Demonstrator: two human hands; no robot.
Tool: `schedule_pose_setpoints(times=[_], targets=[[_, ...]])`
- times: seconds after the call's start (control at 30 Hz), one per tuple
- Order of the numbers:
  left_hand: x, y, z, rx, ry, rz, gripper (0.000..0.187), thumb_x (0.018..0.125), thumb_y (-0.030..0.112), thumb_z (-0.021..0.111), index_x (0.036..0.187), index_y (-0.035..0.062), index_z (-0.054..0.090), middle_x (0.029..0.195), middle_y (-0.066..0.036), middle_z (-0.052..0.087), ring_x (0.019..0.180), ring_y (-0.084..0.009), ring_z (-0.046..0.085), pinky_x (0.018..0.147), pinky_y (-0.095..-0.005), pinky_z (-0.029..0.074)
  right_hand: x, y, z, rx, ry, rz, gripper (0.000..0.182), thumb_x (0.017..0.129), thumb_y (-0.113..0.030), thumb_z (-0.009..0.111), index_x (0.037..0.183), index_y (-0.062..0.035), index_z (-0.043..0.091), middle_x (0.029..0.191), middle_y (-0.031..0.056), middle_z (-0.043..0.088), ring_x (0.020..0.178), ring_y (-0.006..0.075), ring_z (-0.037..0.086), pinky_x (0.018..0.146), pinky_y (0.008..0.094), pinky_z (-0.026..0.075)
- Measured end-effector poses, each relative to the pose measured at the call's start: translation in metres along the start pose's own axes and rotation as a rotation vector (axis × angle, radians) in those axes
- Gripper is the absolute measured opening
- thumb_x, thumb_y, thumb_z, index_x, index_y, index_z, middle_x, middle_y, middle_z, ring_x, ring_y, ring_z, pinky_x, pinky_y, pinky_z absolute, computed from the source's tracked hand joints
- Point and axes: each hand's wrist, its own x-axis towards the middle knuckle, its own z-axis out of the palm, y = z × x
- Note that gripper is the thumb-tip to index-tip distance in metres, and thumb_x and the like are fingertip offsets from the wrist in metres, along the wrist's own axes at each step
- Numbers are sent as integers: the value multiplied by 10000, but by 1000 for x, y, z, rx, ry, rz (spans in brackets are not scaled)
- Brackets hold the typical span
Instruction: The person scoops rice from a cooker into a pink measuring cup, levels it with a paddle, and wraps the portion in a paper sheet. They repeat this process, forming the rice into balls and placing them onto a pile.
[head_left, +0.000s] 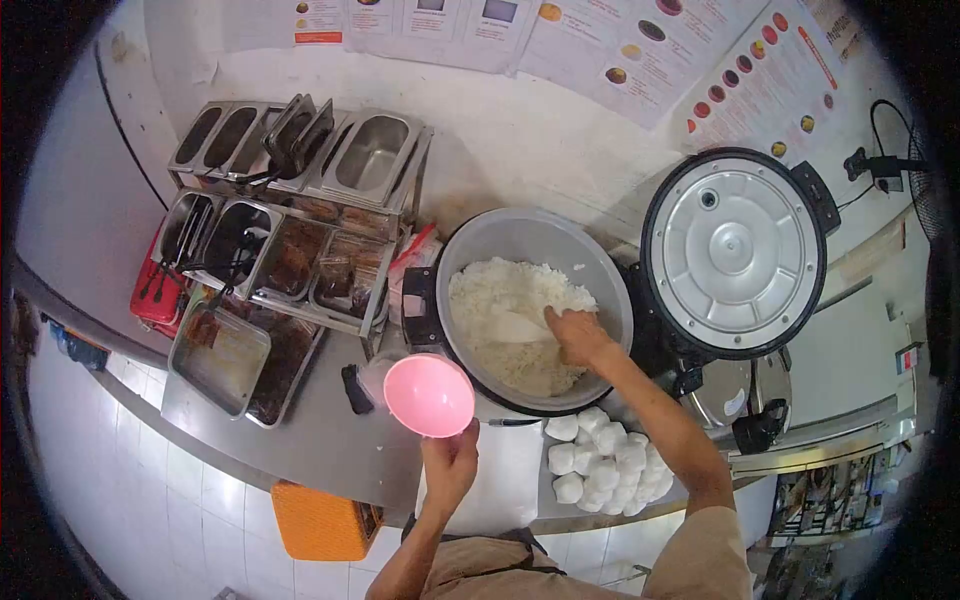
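Note:
A pink bowl (428,393) is gripped at its lower rim by my left hand (450,468), in front of the rice cooker, its hollow side facing up. My right hand (580,337) reaches inside the large rice cooker (600,262), closed around the handle end of a white rice paddle (516,327). The paddle's blade lies against the cooked rice (500,283), partly sunk in it. Below the cooker, a stack of white paper sheets (508,465) rests on the counter, and to its right sits a cluster of several white rounded bundles (605,465).
The cooker's round lid (735,250) stands open at the right. A tiered rack of metal pans (365,160) occupies the left, with a shallow tray (220,360) lower down. An orange stool (320,520) is under the counter edge (330,480). Printed sheets (640,50) cover the wall.

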Motion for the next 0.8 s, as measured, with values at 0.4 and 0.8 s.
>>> schedule_pose_setpoints(times=[0.4, 0.8], targets=[[31, 1, 27, 50, 24, 87, 201, 869, 68, 767, 796, -10, 597, 615, 32, 464, 574, -57, 381, 495, -271, 313, 1, 65, -55, -208, 264, 238, 117, 802, -121, 651, 785, -82, 761, 872, 158, 730, 781, 348, 720, 695, 460, 569], [33, -17, 47, -99, 87, 225, 134, 865, -9, 733, 970, -26, 651, 798, -6, 617, 658, -59, 511, 549, -236, 403, -23, 74, -17, -21, -16, 121, 221, 715, -171, 779, 904, -62, 746, 864, 191, 720, 893, 376, 707, 794, 466, 566]])
